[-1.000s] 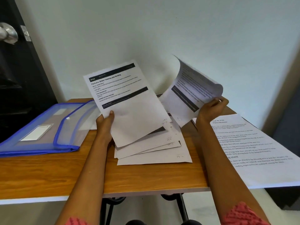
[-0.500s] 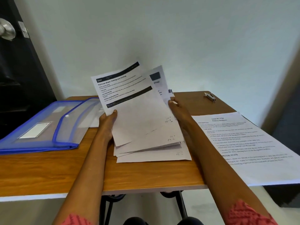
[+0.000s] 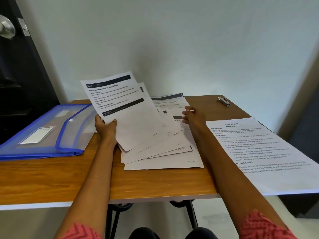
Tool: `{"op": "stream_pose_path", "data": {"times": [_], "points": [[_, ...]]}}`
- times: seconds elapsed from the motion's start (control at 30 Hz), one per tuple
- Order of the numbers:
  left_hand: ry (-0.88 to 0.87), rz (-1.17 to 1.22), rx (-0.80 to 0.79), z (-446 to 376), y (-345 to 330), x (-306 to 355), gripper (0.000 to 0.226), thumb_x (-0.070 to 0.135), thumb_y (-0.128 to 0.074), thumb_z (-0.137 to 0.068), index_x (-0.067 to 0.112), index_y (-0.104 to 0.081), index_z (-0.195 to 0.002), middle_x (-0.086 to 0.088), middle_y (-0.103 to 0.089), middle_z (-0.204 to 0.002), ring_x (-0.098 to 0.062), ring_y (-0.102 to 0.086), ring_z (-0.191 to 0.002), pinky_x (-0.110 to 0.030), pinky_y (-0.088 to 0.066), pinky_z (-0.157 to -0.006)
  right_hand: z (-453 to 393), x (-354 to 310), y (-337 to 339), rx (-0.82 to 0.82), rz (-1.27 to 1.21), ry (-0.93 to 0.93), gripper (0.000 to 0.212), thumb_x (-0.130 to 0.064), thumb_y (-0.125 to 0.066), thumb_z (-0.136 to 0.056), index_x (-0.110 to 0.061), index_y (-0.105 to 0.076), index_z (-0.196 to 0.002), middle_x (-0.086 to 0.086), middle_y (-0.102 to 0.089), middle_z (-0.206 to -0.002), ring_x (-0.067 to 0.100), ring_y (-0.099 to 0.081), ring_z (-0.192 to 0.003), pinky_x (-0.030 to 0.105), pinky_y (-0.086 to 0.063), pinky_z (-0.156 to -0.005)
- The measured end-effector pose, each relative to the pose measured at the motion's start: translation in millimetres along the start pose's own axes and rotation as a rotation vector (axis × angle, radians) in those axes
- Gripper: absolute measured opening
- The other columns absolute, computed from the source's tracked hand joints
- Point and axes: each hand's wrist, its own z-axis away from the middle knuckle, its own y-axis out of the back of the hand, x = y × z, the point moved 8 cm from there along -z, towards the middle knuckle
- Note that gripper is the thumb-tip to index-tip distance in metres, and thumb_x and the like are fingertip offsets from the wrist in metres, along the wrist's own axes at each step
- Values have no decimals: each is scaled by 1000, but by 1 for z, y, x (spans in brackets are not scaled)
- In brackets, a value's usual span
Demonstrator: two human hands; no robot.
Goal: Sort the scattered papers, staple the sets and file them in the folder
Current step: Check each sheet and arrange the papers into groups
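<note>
I take the fanned stack of papers (image 3: 160,149) at the middle of the wooden table (image 3: 51,176) as my landmark. My left hand (image 3: 105,127) grips the left edge of the top sheets, thumb over the front, and tilts them up off the stack; the front one is a printed sheet (image 3: 120,107) with dark header bars (its title reads something like "Perfume Scent Testing and Sorting"). My right hand (image 3: 194,116) hovers at the stack's right edge, fingers loosely spread towards the papers and closed round nothing; I cannot tell whether the fingertips touch a sheet. Left of the stack lies the blue translucent folder (image 3: 44,131), flap open. Right of the stack lies a separate printed instruction sheet (image 3: 269,156), overhanging the table edge. Beyond the stack, near the far right corner, rests a small stapler (image 3: 223,101).
</note>
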Motion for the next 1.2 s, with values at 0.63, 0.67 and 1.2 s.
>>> {"op": "stream_pose_path", "data": {"times": [0.63, 0.67, 1.2], "points": [[197, -186, 35, -11, 4, -37, 50, -7, -59, -84, 7, -44, -130, -10, -53, -132, -27, -52, -121, -36, -47, -94, 9, 19, -17, -272, 122, -258, 18, 1, -61, -86, 1, -58, -104, 14, -63, -99, 17, -62, -69, 24, -57, -69], [191, -198, 38, -12, 4, -38, 50, -7, -59, -84, 7, -44, -130, -10, -53, -132, -27, -52, -121, -36, -47, -94, 11, 17, -17, -278, 109, -268, 15, 1, -60, -88, 0, -58, -103, 13, -63, -95, 15, -61, -67, 21, -56, -60], [162, -139, -6, -8, -1, -35, 40, 0, -52, -90, 6, -42, -129, -11, -52, -132, -26, -52, -119, -30, -46, -87, 14, 23, -20, -338, 170, -359, 32, 3, -72, -76, -4, -63, -106, 12, -67, -93, 21, -66, -75, 29, -58, -68]]}}
